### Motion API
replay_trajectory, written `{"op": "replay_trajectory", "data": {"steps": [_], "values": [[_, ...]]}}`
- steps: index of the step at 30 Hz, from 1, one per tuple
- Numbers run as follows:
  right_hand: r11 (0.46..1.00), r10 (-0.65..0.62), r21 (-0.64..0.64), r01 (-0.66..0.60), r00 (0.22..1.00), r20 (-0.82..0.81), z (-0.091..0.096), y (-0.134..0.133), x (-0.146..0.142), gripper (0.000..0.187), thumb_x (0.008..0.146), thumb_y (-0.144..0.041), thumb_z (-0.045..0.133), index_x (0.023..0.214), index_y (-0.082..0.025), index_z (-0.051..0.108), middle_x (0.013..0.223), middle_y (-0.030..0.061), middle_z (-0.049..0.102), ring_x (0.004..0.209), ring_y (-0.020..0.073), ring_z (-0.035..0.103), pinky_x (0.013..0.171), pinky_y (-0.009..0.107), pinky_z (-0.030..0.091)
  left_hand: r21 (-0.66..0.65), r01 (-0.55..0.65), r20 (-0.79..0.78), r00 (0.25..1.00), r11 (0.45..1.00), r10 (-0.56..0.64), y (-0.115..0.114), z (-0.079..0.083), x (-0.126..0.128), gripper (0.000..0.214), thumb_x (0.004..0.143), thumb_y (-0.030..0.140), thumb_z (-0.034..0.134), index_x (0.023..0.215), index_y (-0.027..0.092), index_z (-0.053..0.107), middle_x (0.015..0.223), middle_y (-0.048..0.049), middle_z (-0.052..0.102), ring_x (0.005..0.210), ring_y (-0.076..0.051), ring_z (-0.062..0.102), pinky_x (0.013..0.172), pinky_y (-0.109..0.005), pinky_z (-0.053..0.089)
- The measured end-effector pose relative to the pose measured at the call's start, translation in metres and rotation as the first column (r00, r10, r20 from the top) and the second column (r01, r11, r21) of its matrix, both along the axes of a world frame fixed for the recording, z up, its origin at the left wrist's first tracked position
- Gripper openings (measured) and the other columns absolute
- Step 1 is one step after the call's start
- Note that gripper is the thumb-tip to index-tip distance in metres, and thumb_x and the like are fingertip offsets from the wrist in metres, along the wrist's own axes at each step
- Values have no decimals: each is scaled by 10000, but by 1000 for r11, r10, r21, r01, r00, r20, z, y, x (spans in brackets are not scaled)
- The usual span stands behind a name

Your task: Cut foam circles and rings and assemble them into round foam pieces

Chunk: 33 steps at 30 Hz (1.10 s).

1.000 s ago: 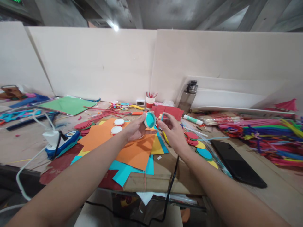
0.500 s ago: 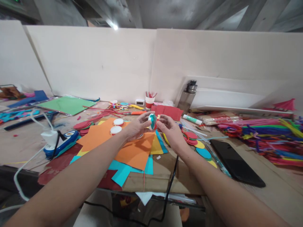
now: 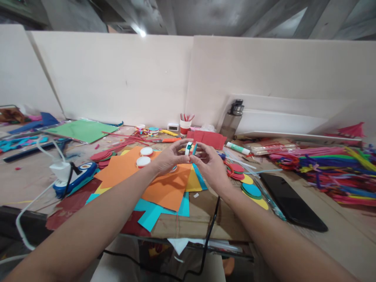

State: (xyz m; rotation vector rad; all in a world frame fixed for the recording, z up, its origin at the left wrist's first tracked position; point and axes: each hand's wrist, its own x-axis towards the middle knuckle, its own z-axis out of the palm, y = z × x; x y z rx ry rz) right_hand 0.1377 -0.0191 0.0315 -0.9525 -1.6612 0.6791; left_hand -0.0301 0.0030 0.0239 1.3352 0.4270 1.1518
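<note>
In the middle of the picture, the left hand pinches a small white ring with blue-green on its inside. The right hand grips a thin round piece with a blue-green edge, just beside the ring. Fingers cover much of both, so I can't tell if the two touch. A bit of red and yellow peeks out there too, too small to make out.

Under the left arm lie flat orange sheets, with blue-green paper poking out below. The arm hides part of this pile. Two short, round tubs with white tops and red sides sit on the orange, left of the hand. Another round thing is mostly hidden by the left wrist.

Right of the right hand are flat circles in blue, yellow and red, and a red loop that the hand partly covers. A shiny black phone lies at the lower right of the table. Far right, a heap of fuzzy, bright sticks is cut off by the picture's edge. Both arms run off the bottom corners.
</note>
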Motion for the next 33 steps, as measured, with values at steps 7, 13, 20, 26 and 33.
{"op": "replay_trajectory", "data": {"steps": [7, 13, 20, 26, 33], "values": [[1000, 13, 23, -14, 1000, 19, 0, -1, 0, 475, 772, -438, 675, 1185, -222, 586, 1084, 78, 582, 892, 184, 613, 809, 356, 528, 40, 0, -39, 999, 999, 2, 3, -1, -1, 633, 658, 222, 795, 1249, 249, 571, 1302, -108, 557, 1092, -254, 588, 941, -397, 450], [999, -32, -7, 33, 997, 74, 1, -1, 0, 449, 765, -443, 676, 1137, -209, 584, 1070, 74, 602, 857, 175, 588, 792, 353, 507, 5, 13, -75, 997, 1000, -13, 2, -3, -3, 645, 654, 227, 796, 1258, 261, 572, 1316, -100, 555, 1112, -259, 575, 936, -398, 462], [996, 44, -78, -34, 991, 130, 2, 6, 3, 428, 882, -535, 464, 1107, -189, 575, 1048, 83, 618, 926, 193, 582, 791, 350, 496, -229, 68, 50, 997, 971, -58, 4, -3, -1, 472, 753, 406, 709, 1166, 198, 612, 1198, -115, 630, 975, -216, 639, 833, -379, 540], [999, -37, 11, 36, 983, 182, 4, 11, 11, 490, 855, -430, 548, 1285, -201, 492, 1185, 111, 527, 910, 178, 572, 818, 359, 499, -416, 176, 191, 976, 892, -103, 8, 2, -3, 449, 893, 513, 452, 1043, 134, 640, 1084, -140, 680, 908, -221, 678, 735, -323, 559], [976, -11, 213, -48, 964, 266, 7, 5, 8, 302, 854, -287, 568, 1145, -238, 628, 1142, 86, 582, 1031, 206, 566, 891, 383, 481, -436, 171, 219, 972, 884, -81, 9, 1, -2, 468, 915, 515, 395, 1002, 130, 647, 946, -121, 714, 781, -177, 688, 722, -297, 552]]}}
